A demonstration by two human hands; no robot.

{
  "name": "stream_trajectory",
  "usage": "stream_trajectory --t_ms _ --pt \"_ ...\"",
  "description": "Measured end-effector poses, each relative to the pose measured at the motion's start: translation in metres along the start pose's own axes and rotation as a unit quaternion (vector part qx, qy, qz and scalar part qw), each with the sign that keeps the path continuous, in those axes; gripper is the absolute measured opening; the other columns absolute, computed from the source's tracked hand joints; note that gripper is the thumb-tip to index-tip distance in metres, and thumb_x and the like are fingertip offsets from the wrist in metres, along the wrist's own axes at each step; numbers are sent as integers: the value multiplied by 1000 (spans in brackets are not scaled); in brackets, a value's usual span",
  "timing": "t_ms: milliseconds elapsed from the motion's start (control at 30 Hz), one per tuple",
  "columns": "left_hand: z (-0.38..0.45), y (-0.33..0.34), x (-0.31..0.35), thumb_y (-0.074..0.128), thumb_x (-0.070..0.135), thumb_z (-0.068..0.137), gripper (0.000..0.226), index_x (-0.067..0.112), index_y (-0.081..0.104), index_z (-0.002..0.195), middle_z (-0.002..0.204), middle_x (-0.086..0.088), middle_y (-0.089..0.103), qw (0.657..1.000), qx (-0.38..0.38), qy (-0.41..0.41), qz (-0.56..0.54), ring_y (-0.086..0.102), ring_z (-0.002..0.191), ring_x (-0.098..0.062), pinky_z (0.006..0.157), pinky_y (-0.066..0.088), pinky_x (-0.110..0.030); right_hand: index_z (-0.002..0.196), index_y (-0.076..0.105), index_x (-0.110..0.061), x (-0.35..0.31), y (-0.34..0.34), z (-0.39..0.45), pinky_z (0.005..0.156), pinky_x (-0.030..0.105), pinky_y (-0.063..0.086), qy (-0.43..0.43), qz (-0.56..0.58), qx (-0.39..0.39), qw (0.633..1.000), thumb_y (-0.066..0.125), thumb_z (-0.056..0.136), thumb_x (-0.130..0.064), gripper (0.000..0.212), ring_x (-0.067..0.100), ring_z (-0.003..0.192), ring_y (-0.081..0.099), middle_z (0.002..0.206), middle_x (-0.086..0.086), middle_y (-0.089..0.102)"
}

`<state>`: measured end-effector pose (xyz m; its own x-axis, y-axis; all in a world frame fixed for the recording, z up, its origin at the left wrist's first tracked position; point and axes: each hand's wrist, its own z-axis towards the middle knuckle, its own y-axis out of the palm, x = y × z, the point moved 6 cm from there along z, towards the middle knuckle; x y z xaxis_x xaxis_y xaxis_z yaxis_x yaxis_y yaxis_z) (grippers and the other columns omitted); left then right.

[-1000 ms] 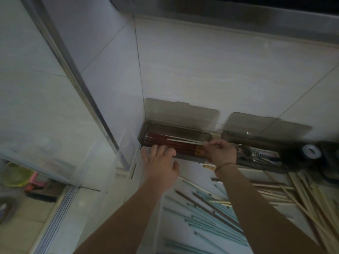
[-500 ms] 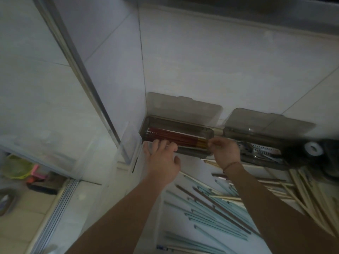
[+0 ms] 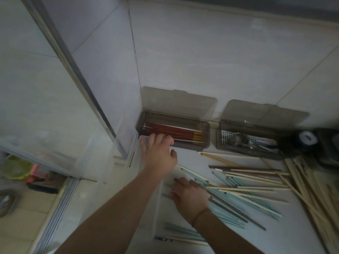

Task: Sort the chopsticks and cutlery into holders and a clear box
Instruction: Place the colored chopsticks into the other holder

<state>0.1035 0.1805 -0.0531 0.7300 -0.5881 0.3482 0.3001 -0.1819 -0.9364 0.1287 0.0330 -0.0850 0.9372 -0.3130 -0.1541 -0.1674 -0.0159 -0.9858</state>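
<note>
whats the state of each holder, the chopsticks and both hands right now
left holder: lid open, red chopsticks inside
right holder: lid open, cutlery inside
pale blue chopsticks: loose on the counter
left hand: fingers on the left holder's front edge
right hand: resting on the loose chopsticks

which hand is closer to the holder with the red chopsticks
Left. The left hand has its fingers on the front edge of the red chopstick holder. The right hand is well below it, down on the pale blue chopsticks.
</note>
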Motion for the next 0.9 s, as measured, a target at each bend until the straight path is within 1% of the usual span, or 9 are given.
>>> stream_trajectory --t_ms 167,300,367,433,467,567,667,800,900 --pt "0 -1 1 57 36 82 24 34 57 105 111 10 52 1000 0 4 11 38 117 -21 115 12 -57 79 70 -30 -7 13 7 39 27 42 66 -4 -39 997 81 59 -34 23 18 52 62 87 -6 62" --pt "1 -1 0 57 38 82 24 36 56 106 111 12 52 1000 -10 4 20 39 117 -21 115 14 -56 123 54 -20 -7 6 3 70 35 46 100 22 -76 992 45 96 -25 29 28 99 60 128 1 43" --pt "2 -1 -1 56 40 83 24 37 55 107 112 13 52 1000 -14 7 21 38 118 -19 114 16 -55 116 56 -23 -2 -12 1 74 35 48 110 70 -45 990 41 97 -33 26 28 99 60 122 -1 47" --pt "3 -1 -2 56 40 84 24 37 56 108 113 13 52 1000 -13 9 16 38 118 -19 114 15 -55 99 57 -26 8 -42 3 66 33 49 107 148 54 982 46 93 -33 14 24 87 64 103 -4 58" --pt "3 -1 -1 55 39 83 24 37 57 107 113 13 52 1000 -10 11 14 38 118 -20 114 14 -56 94 54 -28 14 -59 5 61 33 49 105 202 96 969 50 92 -28 4 21 78 63 93 -6 60" --pt "1 -2 0 51 39 80 27 34 59 105 110 10 53 1000 -2 14 6 40 116 -23 114 13 -58 106 46 -36 41 -110 20 58 31 53 126 385 178 897 54 91 -7 34 7 65 60 80 -9 59" --pt "0 -1 -1 51 37 77 28 32 60 103 107 9 54 1000 4 15 -7 42 114 -25 113 15 -60 119 48 -22 82 -144 41 55 24 54 172 484 257 818 54 92 -3 34 14 62 65 81 1 63" --pt "-1 -2 0 56 35 78 27 33 59 105 107 9 53 1000 -5 16 -9 40 115 -24 115 12 -60 92 59 -12 127 -137 62 69 34 59 265 573 310 711 62 89 -3 9 20 72 71 83 12 69" --pt "0 -3 1 57 34 78 28 32 58 105 109 8 53 1000 -3 16 -12 40 117 -24 116 9 -60 82 58 -15 129 -116 79 62 22 56 299 593 283 691 61 88 1 18 12 66 71 83 10 68"
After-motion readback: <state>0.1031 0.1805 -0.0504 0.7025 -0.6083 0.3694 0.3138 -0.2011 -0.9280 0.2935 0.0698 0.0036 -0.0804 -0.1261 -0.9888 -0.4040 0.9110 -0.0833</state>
